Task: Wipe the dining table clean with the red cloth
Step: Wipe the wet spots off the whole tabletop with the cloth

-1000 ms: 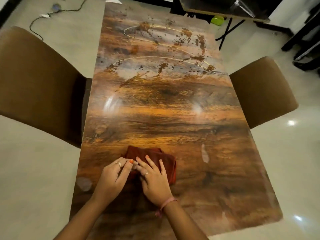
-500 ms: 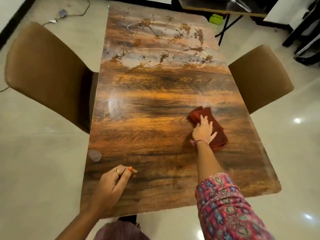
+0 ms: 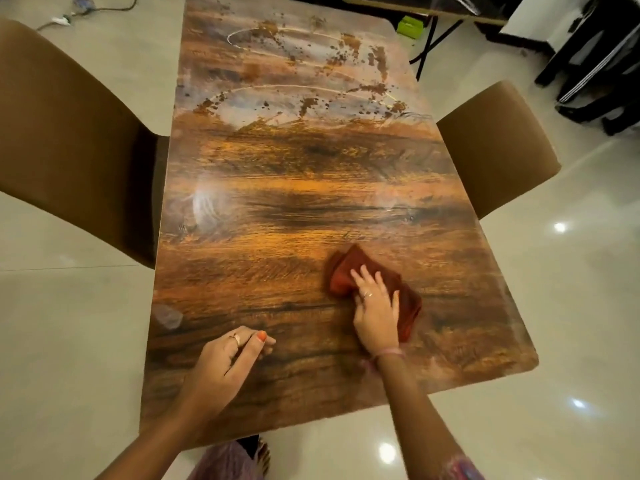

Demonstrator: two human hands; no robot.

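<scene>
Half a second on, the right hand (image 3: 375,308) has drawn the crumpled red cloth (image 3: 372,289) back toward the near edge of the glossy wood-grain bench (image 3: 277,202), closer to the person than before, while the left hand (image 3: 227,358) has stayed planted near the same edge.

Palm down, the right hand presses flat on the cloth with fingers spread apart and nothing clamped between them; a ring shows on one finger and a pink band circles the wrist. Its forearm reaches in from the lower right, bare up to a patterned sleeve that the picture's bottom border cuts off. The cloth lies on the bench's near right quarter, partly covered by the hand, one corner poking out beyond the fingertips and a fold showing to the right of the palm.

To the left of the cloth and well apart from it, the left hand rests on the bench with fingers curled loosely together, holding nothing; an orange-painted thumbnail and a ring are visible.

Brown crumbs and smears (image 3: 311,81) with pale curved streaks cover the bench's far end. A tan upholstered chair (image 3: 69,133) stands at the bench's left side, another tan chair (image 3: 495,147) at its right, both seen only in part. Beyond the far end, dark furniture is too cropped to identify.
</scene>
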